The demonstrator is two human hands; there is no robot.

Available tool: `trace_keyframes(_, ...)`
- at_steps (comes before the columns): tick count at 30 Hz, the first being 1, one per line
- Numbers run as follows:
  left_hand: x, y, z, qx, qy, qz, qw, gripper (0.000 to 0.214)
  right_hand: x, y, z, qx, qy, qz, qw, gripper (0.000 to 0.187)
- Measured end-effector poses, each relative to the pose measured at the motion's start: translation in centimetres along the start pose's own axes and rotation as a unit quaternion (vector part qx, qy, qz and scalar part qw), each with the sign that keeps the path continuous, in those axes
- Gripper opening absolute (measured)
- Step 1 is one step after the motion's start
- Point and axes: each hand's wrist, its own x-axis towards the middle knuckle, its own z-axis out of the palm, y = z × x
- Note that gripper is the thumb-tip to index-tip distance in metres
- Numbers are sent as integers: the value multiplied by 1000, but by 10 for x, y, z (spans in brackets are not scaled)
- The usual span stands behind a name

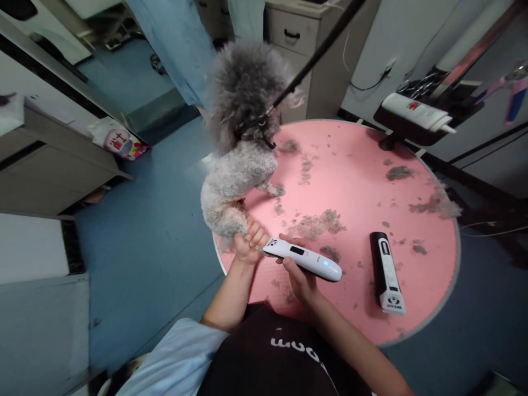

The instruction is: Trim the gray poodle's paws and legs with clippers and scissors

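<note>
A grey curly-haired dog stands at the left edge of a round pink grooming table, its body cropped short and its head fluffy. My left hand is closed around the lower part of one of its hind legs; the paw itself is hidden by my fingers. In my right hand is a white cordless hair clipper with a blue light on. The clipper's blade end points left and is right beside my left fingers. Whether the blade touches hair cannot be made out.
A second, black-and-white clipper lies on the table's right side. Clumps of cut hair are scattered about. A black leash runs from the dog's neck up right. A holder carries a white bottle.
</note>
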Motion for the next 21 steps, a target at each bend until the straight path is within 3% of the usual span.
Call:
trace_keyframes(6, -3, 1, 7, -5, 23, -1, 1000, 26, -3, -7, -7, -49, -22, -128, 990, 30)
trace_keyframes(13, -4, 3, 8, -13, 25, 0, 1000, 28, -7, -12, 0, -113, -79, -178, 974, 42)
trace_keyframes(21, -7, 0, 9, 19, 46, -8, 999, 27, -12, -13, 0, -117, -48, -196, 972, 44)
